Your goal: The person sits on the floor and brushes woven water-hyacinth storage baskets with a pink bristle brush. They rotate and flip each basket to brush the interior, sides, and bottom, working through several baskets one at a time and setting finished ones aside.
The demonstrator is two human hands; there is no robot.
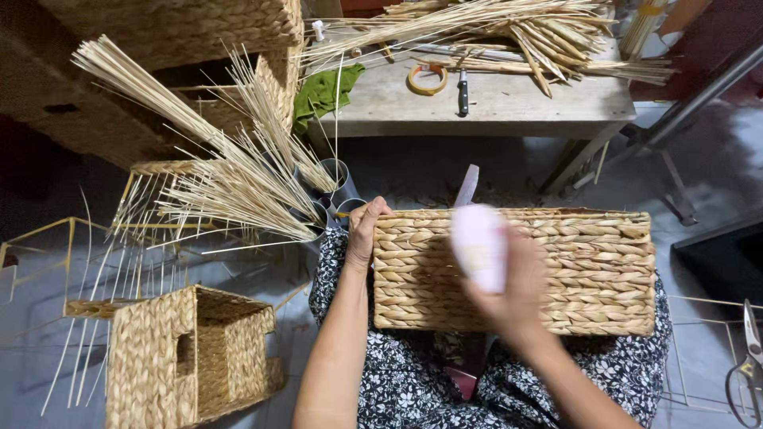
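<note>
Woven basket (572, 270) laid flat across the lap, bottom side up, so its weave faces upward for working. Left hand (364, 230) clamped over the basket's left edge, bracing it steady. Right hand (513, 290) closed around a pale bottle (479, 248), blurred, nozzle aimed away over the weave. Beyond, on the worktop (509, 107): tape roll (427, 79), knife (462, 91), green cloth (324, 91) near its left corner. Scissors (745, 365) lying on the floor at right.
</note>
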